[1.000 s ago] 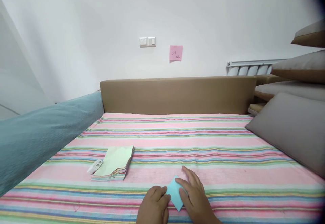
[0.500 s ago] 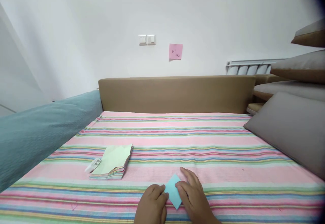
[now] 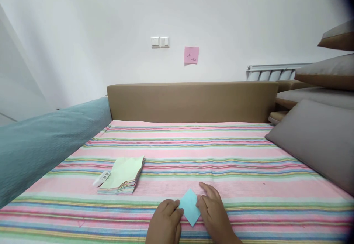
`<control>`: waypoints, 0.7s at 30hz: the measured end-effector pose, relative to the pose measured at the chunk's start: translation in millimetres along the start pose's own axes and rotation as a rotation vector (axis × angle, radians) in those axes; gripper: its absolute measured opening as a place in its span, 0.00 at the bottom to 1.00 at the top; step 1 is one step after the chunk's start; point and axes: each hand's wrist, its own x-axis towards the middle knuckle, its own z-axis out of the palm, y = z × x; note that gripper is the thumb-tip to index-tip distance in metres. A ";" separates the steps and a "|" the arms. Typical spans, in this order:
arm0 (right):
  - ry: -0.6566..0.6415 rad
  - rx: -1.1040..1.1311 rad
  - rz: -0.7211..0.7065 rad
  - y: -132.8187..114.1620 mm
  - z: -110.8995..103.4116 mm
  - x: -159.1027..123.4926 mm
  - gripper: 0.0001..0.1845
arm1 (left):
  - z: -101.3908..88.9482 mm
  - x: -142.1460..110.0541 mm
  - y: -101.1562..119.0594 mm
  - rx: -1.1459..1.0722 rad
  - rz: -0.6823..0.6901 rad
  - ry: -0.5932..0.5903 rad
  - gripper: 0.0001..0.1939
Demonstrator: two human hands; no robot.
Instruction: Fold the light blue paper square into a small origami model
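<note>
Pale-green-topped paper stack [image 3: 123, 172]; left hand [image 3: 166, 222], fingers bunched at the left corner of a light-blue paper diamond [image 3: 189, 207] on pink striped cloth [image 3: 235, 151]; right hand [image 3: 214, 212] at its right corner, one finger extended; pinching unclear; seemingly folded already, remainder unshown

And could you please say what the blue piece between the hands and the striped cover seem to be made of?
Blue piece: probably matte paper, given its flat face and crisp corners.
Striped cover: apparently matte fabric, judging by its slight wrinkles; fibre unclear.
</note>
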 end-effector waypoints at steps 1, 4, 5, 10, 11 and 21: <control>0.002 0.007 0.007 -0.3 -0.6 0.5 0.26 | 0.0 0.0 0.2 0.002 0.000 0.001 0.18; -0.007 0.010 0.005 -1.7 -2.4 1.0 0.25 | -0.5 0.4 0.8 0.002 0.001 0.004 0.18; -0.012 0.006 -0.010 -2.2 -2.7 0.7 0.24 | -0.8 0.6 1.0 0.001 0.003 0.006 0.18; -0.096 -0.028 -0.162 -5.1 -2.5 -2.0 0.16 | -2.5 2.5 2.2 -0.012 -0.003 0.002 0.18; -0.121 -0.036 -0.181 -6.0 -2.1 -2.0 0.16 | -2.9 2.9 2.3 -0.017 -0.003 -0.001 0.18; -0.145 -0.074 -0.007 -4.6 5.0 15.7 0.17 | -2.8 1.9 0.6 -0.028 0.004 -0.014 0.19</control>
